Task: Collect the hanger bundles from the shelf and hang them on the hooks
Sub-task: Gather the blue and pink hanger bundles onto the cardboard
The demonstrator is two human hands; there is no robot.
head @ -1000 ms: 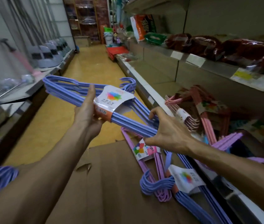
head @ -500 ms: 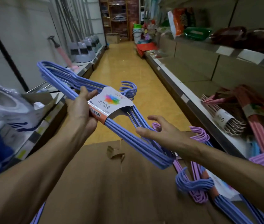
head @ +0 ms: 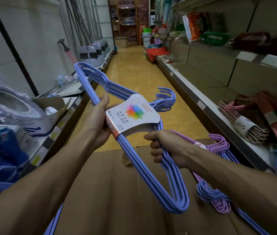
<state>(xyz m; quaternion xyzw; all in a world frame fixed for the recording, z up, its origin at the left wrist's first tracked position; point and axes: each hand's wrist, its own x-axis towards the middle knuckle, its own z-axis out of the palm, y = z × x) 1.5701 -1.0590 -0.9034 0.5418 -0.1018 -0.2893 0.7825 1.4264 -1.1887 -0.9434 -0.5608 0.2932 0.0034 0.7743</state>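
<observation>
dim indoor light, wide-angle bending, blurred edges

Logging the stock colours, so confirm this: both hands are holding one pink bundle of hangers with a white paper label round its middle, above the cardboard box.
Wrong in one respect: the hanger bundle is blue, not pink, as the head view shows. The rest stands: the left hand and right hand both hold it, the white label wraps its middle, and the cardboard box lies beneath.
</observation>
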